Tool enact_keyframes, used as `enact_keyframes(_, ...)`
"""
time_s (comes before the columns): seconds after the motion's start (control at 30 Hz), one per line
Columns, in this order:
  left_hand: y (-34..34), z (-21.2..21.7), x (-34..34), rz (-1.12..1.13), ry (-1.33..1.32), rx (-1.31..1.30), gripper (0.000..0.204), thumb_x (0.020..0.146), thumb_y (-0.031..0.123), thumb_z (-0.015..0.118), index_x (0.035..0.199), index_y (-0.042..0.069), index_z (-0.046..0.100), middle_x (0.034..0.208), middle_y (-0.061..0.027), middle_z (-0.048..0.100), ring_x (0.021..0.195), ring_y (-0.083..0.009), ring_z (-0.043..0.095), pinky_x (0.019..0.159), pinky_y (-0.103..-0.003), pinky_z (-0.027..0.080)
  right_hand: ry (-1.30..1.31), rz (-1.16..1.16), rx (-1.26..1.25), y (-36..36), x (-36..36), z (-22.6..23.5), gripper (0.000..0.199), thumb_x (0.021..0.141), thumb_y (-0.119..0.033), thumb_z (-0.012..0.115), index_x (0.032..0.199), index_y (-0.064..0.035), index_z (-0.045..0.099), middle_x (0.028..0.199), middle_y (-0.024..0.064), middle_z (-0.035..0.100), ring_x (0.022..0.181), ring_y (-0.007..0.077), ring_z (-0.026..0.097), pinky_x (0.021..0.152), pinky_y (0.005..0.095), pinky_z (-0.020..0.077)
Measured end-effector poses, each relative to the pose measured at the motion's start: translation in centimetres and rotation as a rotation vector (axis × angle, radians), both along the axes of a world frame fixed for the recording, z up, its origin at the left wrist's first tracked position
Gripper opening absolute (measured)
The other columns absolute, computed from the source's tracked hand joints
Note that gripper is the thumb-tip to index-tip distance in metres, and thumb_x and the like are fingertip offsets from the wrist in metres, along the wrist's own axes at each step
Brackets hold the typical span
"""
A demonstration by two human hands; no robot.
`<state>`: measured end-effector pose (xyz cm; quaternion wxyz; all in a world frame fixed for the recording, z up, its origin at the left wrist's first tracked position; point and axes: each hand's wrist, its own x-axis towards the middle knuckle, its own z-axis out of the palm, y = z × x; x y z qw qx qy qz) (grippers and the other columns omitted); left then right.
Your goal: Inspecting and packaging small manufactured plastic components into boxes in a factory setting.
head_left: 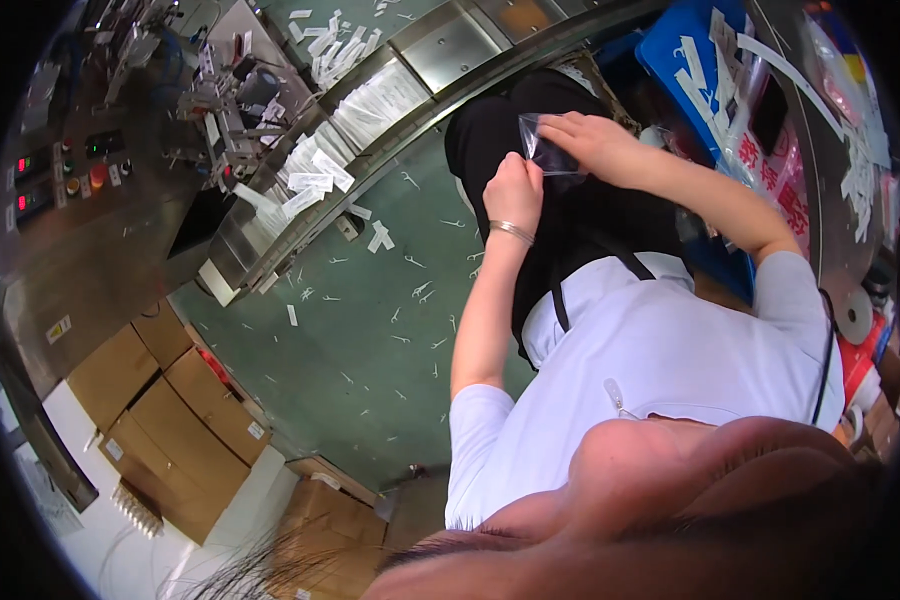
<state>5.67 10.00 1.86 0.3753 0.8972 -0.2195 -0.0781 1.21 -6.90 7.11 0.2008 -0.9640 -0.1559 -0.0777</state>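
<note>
A small clear plastic bag (532, 137) is stretched between my two hands above my lap. My left hand (515, 190), with a bracelet at its wrist, is closed and pinches the bag's lower left edge. From the right, my right hand (602, 148) reaches over the bag, its fingers bent together on the upper right edge. Dark trousers show through the film, and I make out nothing inside it. The right fingertips are partly hidden against the bag.
A metal trough (445, 50) holding rows of white packets (378, 103) runs beyond my knees. Machinery with a control panel (75, 170) stands left. White flosser-like pieces (415, 262) litter the green floor. Cardboard boxes (185, 440) stand lower left; a blue bin (675, 50) with paper strips sits right.
</note>
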Motion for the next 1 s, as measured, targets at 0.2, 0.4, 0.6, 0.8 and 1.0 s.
enact_keyframes(0.2,2.3,0.4,2.3,-0.029,0.246,-0.037,0.022,0.082,0.022,0.055,0.071,0.003,0.054,0.066,-0.0167,0.059,0.061,-0.0352,0.058,0.056,-0.042,0.046,0.459,-0.063,0.334,0.6,4.1,2.0,0.047,0.067,-0.004,0.068,0.110,-0.0018,0.050,0.103,0.0133,0.058,0.091,0.0234,0.058,0.079,0.0304,0.0473)
enact_keyframes(0.4,0.2,-1.1,0.3,0.058,0.105,-0.113,0.023,0.081,0.024,0.055,0.068,0.005,0.056,0.064,-0.0161,0.058,0.059,-0.0345,0.057,0.052,-0.042,0.044,0.667,-0.554,0.832,10.2,18.2,-0.4,0.085,0.062,-0.037,0.078,0.122,0.0065,0.037,0.115,0.0220,0.049,0.109,0.0271,0.049,0.092,0.0335,0.0400)
enact_keyframes(0.6,0.6,-3.1,0.0,0.078,-0.107,-0.229,0.018,0.078,0.022,0.055,0.070,0.006,0.057,0.060,-0.0138,0.055,0.053,-0.0339,0.054,0.048,-0.042,0.044,0.801,-1.002,0.366,16.0,25.6,-6.2,0.113,0.050,-0.044,0.083,0.128,0.0106,0.021,0.123,0.0230,0.044,0.111,0.0316,0.047,0.096,0.0350,0.0370)
enact_keyframes(0.8,1.0,-3.8,-0.7,0.047,-0.086,-0.138,0.021,0.073,0.028,0.058,0.071,0.007,0.060,0.061,-0.0128,0.057,0.055,-0.0330,0.056,0.048,-0.042,0.044,0.832,-1.169,0.293,17.7,26.8,-6.8,0.109,0.048,-0.039,0.083,0.129,0.0048,0.025,0.121,0.0205,0.048,0.111,0.0294,0.049,0.096,0.0346,0.0387)
enact_keyframes(1.0,1.0,-4.1,-0.7,0.043,0.061,-0.093,0.032,0.069,0.038,0.061,0.075,0.007,0.062,0.070,-0.0135,0.062,0.062,-0.0340,0.059,0.053,-0.044,0.045,0.828,-0.997,0.431,17.8,27.2,-7.3,0.085,0.052,-0.030,0.080,0.120,-0.0010,0.040,0.114,0.0171,0.055,0.105,0.0296,0.054,0.091,0.0368,0.0426)
